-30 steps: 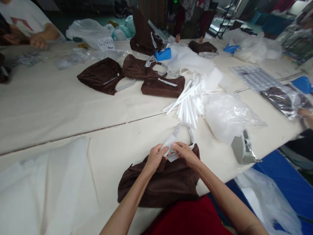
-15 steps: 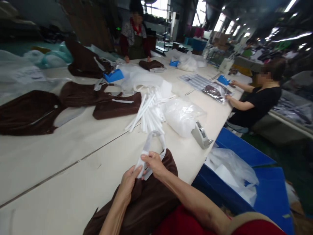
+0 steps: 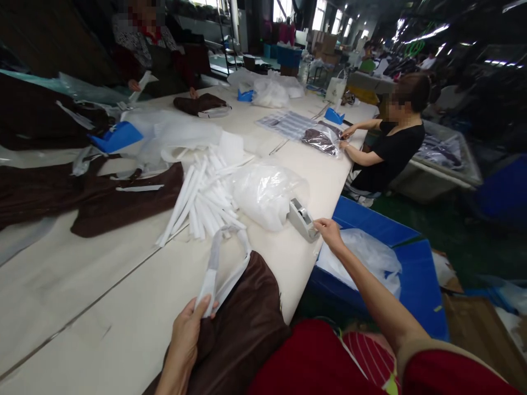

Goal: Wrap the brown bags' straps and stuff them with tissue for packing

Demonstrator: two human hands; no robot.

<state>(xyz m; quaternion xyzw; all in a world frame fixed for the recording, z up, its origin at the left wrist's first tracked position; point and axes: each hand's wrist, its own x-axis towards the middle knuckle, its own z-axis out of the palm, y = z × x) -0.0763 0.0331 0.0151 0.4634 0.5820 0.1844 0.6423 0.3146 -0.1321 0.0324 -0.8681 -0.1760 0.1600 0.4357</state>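
Daylight from far-off windows [image 3: 319,13] and ceiling lamps [image 3: 428,34] shines well beyond the fingers [image 3: 201,306]. The tabletop [image 3: 284,274] beside them is evenly bright with soft shadows, while the wide lens bends the edges and dark corners lose detail.

A dark brown fabric bag [image 3: 236,329] lies bunched over the edge of the counter [image 3: 280,263], its soft folds sagging toward the person. A white strap [image 3: 211,281] rises from it in an upright loop, gripped near its lower end by the left hand [image 3: 185,340]. The right hand [image 3: 329,231] touches the end of a grey tape dispenser [image 3: 301,219], which sits tilted near the counter's edge.
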